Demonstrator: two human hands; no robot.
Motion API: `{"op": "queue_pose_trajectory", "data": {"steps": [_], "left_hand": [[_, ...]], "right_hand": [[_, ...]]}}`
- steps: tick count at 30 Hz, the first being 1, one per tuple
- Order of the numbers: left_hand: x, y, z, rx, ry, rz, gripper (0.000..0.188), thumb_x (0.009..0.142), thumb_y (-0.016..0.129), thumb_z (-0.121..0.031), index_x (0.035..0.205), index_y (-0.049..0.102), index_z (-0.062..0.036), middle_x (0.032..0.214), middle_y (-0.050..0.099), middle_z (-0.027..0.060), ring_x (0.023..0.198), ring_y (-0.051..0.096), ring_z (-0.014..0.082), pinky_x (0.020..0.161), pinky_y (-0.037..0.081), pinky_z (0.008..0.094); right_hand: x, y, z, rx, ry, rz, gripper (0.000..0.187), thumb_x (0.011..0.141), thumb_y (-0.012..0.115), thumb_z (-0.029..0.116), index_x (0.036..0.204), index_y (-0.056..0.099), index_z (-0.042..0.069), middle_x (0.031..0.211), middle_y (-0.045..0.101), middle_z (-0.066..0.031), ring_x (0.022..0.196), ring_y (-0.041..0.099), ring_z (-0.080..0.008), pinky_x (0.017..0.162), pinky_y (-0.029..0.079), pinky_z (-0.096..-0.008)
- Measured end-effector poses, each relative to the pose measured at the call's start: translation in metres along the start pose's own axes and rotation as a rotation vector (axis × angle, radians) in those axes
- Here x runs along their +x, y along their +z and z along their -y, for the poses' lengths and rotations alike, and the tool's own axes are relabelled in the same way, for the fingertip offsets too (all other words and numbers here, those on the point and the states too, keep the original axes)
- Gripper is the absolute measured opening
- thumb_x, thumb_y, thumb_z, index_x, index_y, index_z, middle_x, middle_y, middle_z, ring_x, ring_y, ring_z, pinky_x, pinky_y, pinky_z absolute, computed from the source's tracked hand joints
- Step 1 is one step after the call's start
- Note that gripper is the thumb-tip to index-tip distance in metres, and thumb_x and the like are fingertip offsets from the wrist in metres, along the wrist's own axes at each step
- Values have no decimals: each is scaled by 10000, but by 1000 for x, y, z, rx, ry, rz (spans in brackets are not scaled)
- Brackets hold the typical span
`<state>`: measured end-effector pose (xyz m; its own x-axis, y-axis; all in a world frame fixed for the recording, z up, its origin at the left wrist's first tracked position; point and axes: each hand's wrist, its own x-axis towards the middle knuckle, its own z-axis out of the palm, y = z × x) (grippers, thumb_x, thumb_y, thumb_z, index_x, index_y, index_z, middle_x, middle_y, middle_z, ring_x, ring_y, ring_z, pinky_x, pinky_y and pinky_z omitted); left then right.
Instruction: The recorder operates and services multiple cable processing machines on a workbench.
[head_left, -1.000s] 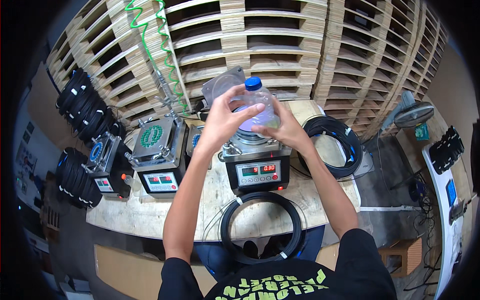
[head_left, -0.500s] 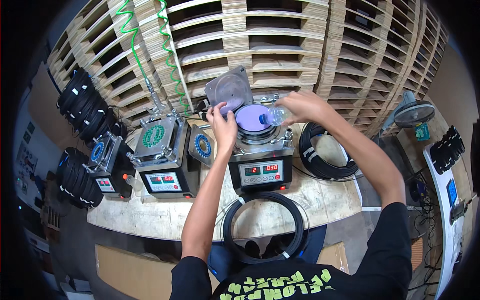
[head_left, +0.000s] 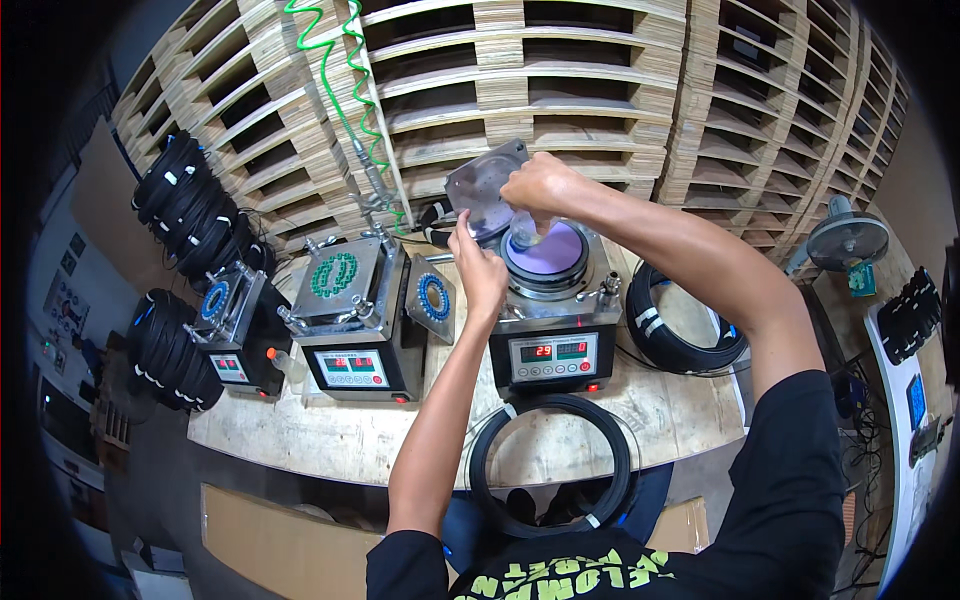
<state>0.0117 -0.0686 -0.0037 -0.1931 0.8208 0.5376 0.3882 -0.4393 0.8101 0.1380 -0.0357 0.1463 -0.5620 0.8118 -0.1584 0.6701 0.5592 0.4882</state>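
My right hand point(head_left: 543, 188) grips a small clear plastic bottle point(head_left: 526, 228), tipped with its blue-capped end low over the left part of a round purple pad point(head_left: 555, 249). That pad lies on the turntable of a bench machine point(head_left: 552, 335) that looks like a polishing machine. My left hand point(head_left: 482, 272) hovers at the machine's left side, its fingers apart and a fingertip raised near a square metal plate point(head_left: 482, 190). The plate leans up behind the pad. Whether the fingertip touches the plate cannot be made out.
Two similar machines point(head_left: 362, 350) point(head_left: 240, 340) stand to the left, with an orange-capped bottle point(head_left: 284, 362) between them. Black cable coils lie at the table's front edge point(head_left: 480, 450) and on the right point(head_left: 690, 360). Wooden pallets point(head_left: 560, 110) rise behind; a fan point(head_left: 845, 240) stands right.
My right hand has brought the bottle leftward across the pad and turned it cap-down. My left hand sits lower beside the machine. The machine's red display digits differ, and the whole view has shifted.
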Motion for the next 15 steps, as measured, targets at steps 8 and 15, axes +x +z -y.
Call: {"op": "queue_pose_trajectory", "data": {"steps": [8,15], "left_hand": [[0,2,-2,2,2,-16,726,729,427,174,1428,379,-20,1373,396,257,1227,491,402,1047,375,401],[2,2,0,6,-11,-63,700,740,442,145,1417,396,-29,1359,416,248,1203,507,414,1042,380,420]], "right_hand": [[-8,47,-57,127,161,126,472,641,879,232,1087,739,171,1015,741,-56,957,703,-262,779,548,-402],[-43,3,-3,14,-6,110,375,636,869,240,988,771,155,966,748,-55,934,710,-252,764,560,-383]]}}
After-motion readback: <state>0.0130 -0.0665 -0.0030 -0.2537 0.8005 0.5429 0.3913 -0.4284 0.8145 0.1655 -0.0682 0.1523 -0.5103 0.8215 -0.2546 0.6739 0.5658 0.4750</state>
